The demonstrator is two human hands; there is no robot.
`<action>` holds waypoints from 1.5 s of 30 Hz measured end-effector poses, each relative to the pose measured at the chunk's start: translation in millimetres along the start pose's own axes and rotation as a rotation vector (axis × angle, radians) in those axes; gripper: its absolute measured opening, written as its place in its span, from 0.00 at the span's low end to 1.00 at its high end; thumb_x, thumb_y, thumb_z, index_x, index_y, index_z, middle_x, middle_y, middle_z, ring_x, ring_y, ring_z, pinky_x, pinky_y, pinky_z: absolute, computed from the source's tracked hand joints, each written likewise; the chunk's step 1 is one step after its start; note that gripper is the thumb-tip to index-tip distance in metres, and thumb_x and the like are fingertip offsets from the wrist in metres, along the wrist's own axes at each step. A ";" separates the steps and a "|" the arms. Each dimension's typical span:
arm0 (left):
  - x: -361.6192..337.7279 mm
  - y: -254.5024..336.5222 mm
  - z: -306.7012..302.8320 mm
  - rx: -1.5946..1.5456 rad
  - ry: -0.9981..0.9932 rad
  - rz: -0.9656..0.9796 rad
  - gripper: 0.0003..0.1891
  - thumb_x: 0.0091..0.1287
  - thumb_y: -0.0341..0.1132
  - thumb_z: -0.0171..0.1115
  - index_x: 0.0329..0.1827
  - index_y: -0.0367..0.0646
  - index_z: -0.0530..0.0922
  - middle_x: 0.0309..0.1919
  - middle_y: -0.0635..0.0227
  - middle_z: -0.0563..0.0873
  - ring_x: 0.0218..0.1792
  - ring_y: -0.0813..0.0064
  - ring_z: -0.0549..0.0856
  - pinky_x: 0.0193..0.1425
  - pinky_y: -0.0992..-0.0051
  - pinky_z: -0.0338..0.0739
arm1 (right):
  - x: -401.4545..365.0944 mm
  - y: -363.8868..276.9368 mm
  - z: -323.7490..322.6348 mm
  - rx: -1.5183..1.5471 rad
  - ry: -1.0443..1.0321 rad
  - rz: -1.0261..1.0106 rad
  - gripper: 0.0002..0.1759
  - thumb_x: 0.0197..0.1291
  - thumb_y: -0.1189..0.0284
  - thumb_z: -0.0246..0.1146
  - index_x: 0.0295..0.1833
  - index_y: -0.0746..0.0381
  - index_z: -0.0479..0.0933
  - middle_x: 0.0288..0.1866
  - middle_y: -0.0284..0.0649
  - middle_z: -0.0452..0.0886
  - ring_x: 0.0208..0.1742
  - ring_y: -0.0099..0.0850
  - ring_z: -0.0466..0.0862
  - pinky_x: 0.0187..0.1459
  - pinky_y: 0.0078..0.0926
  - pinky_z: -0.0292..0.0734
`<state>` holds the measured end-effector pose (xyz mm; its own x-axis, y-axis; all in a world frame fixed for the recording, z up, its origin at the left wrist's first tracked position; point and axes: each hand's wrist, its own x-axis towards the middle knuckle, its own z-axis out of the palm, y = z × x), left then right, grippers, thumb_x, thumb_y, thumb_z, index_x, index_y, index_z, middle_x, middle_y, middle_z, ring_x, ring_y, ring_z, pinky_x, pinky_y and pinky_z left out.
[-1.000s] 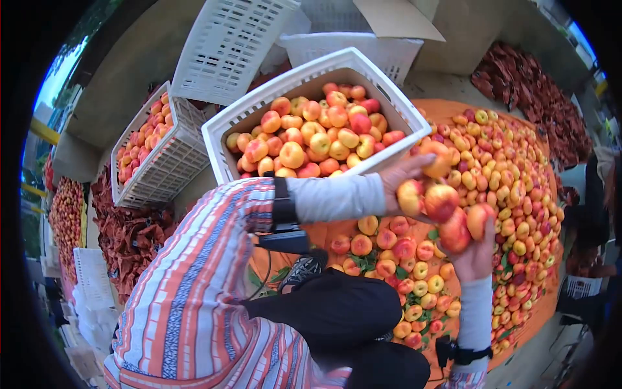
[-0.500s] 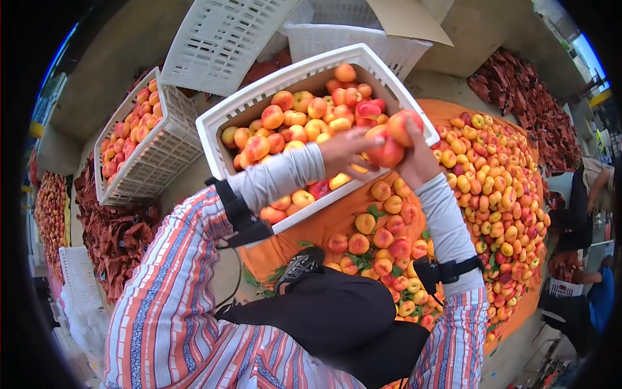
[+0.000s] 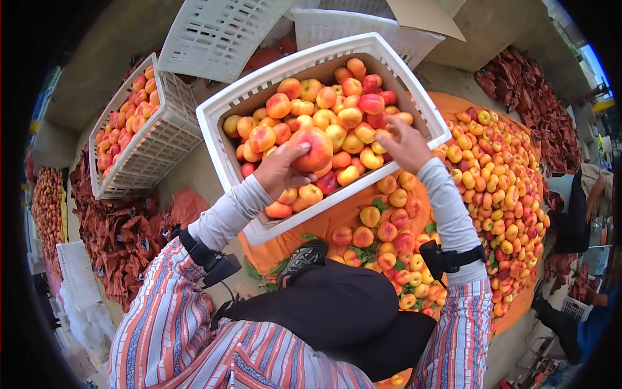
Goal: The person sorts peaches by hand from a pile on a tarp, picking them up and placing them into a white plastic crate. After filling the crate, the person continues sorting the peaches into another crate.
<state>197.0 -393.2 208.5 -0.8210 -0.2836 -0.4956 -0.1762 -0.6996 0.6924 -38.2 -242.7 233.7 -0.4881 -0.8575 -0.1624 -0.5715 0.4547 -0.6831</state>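
Left hand [image 3: 278, 172] fingers curled round large peach [image 3: 315, 148], on the heaped fruit [image 3: 337, 120] in white crate [image 3: 259, 91]. Right hand [image 3: 405, 144] fingers spread, empty, by the rim. Could bruise if dropped hard, or nudge neighbours over the rim.

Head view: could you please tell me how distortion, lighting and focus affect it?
Head view: strong fisheye, black corners, the crate rim bowed; soft even daylight, no glare or hard shadows; left hand, its peach and right hand all look sharp.
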 end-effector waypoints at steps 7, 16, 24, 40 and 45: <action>-38.3 -2.9 -20.4 0.416 0.236 0.544 0.22 0.61 0.36 0.59 0.57 0.39 0.65 0.45 0.65 0.78 0.42 0.76 0.81 0.35 0.79 0.82 | 95.0 50.0 16.4 -0.299 0.187 -0.267 0.32 0.49 0.66 0.61 0.62 0.62 0.63 0.57 0.53 0.69 0.59 0.47 0.69 0.62 0.35 0.63; -22.6 12.1 -75.5 0.537 0.461 0.707 0.22 0.61 0.34 0.60 0.55 0.37 0.65 0.38 0.66 0.79 0.30 0.80 0.79 0.33 0.81 0.76 | 55.2 27.2 18.8 -0.486 -0.263 -0.332 0.30 0.45 0.58 0.65 0.52 0.61 0.69 0.47 0.51 0.75 0.51 0.46 0.76 0.53 0.39 0.70; -19.1 11.3 -79.5 0.514 0.491 0.769 0.23 0.60 0.33 0.60 0.56 0.36 0.65 0.39 0.65 0.78 0.31 0.80 0.79 0.35 0.81 0.77 | 64.9 0.8 52.4 -0.596 -0.051 -0.092 0.41 0.45 0.52 0.67 0.63 0.57 0.60 0.48 0.50 0.76 0.49 0.44 0.78 0.47 0.39 0.75; -25.8 15.4 -82.1 0.405 0.444 0.718 0.25 0.58 0.30 0.61 0.58 0.35 0.63 0.47 0.61 0.75 0.49 0.74 0.76 0.55 0.75 0.71 | 149.9 -17.1 62.6 -0.811 -0.046 -0.001 0.21 0.58 0.57 0.54 0.44 0.65 0.72 0.45 0.49 0.76 0.48 0.41 0.77 0.50 0.36 0.72; -26.0 16.5 -81.8 0.386 0.413 0.696 0.26 0.58 0.29 0.60 0.59 0.35 0.61 0.49 0.61 0.74 0.50 0.73 0.76 0.57 0.74 0.70 | 104.0 -31.4 102.4 -0.793 -0.003 -0.447 0.19 0.60 0.56 0.51 0.45 0.60 0.73 0.45 0.44 0.76 0.49 0.39 0.74 0.50 0.35 0.71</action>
<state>259.8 -451.0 190.0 -0.5626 -0.8267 0.0047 0.0568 -0.0330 0.9978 -3.4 -370.8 165.3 -0.1113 -0.9938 -0.0028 -0.9938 0.1113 0.0071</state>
